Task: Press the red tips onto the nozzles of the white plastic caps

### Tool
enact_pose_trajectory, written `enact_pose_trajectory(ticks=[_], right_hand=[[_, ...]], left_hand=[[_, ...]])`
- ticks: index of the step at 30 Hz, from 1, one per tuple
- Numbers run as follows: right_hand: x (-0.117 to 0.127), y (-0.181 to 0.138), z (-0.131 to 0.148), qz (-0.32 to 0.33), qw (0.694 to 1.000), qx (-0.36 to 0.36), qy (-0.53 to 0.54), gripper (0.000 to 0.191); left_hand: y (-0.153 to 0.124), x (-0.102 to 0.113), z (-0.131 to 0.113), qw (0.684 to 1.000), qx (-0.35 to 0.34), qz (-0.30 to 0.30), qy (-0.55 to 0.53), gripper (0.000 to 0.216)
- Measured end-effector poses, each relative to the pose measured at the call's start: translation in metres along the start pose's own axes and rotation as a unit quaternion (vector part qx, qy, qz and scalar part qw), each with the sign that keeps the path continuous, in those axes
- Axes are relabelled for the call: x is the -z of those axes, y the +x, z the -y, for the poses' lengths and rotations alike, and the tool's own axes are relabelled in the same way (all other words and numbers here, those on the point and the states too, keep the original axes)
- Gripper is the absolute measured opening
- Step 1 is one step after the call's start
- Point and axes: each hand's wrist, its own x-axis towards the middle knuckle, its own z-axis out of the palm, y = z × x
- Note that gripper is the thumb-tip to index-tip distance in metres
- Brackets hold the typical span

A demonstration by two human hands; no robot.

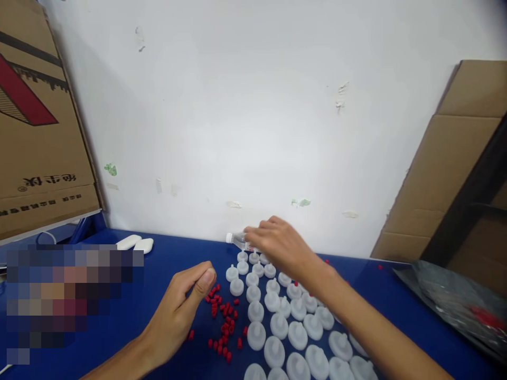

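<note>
My left hand (180, 306) is closed over the blue table, thumb pressed against the curled index finger; whatever lies inside is hidden. Beside it, small red caps (228, 357) are scattered loose. My right hand (279, 243) reaches over the far end of the white pieces, slightly blurred, fingers stretched toward the left and thumb out of sight. Rows of round, translucent white pieces with a short central spout (256, 336) stand below and around my right forearm. A few of them carry a red cap on the spout. A clear plastic bottle (238, 240) lies behind the right fingers.
A white wall rises behind the blue table (166, 253). Two white oval objects (143, 246) lie at the back left. Cardboard boxes stand at the left (43, 137) and right (443, 169). A grey plastic bag (447, 295) with something red sits at the right edge.
</note>
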Motion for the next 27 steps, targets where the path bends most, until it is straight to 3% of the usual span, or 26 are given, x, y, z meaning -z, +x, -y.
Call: enact_pose_trajectory(ticks=[2, 4, 7, 14, 22, 24, 27], right_hand=[[-0.006, -0.007, -0.028, -0.009, 0.996, -0.086, -0.005, 0.014], [-0.012, -0.014, -0.050, 0.002, 0.989, -0.145, -0.001, 0.023], [-0.019, -0.021, -0.067, 0.045, 0.986, -0.163, 0.015, 0.026], [-0.030, -0.021, -0.067, 0.193, 0.968, -0.147, 0.068, 0.029], [-0.041, -0.021, -0.066, 0.234, 0.957, -0.157, 0.070, 0.032], [-0.039, -0.022, -0.067, 0.230, 0.957, -0.160, 0.069, 0.032], [-0.034, -0.023, -0.069, 0.207, 0.962, -0.169, 0.061, 0.030]], left_hand=[[-0.001, 0.000, -0.003, 0.998, -0.044, 0.017, 0.037, 0.043], [-0.001, -0.001, -0.003, 0.991, -0.090, 0.045, 0.094, 0.040], [0.001, -0.004, -0.001, 0.980, -0.093, 0.093, 0.152, 0.033], [0.005, -0.008, 0.010, 0.971, -0.035, 0.126, 0.202, 0.021], [0.002, -0.009, 0.017, 0.965, -0.031, 0.136, 0.222, 0.013], [0.002, -0.009, 0.022, 0.976, -0.025, 0.104, 0.191, 0.020], [0.005, -0.007, 0.029, 0.995, -0.023, 0.067, 0.066, 0.049]])
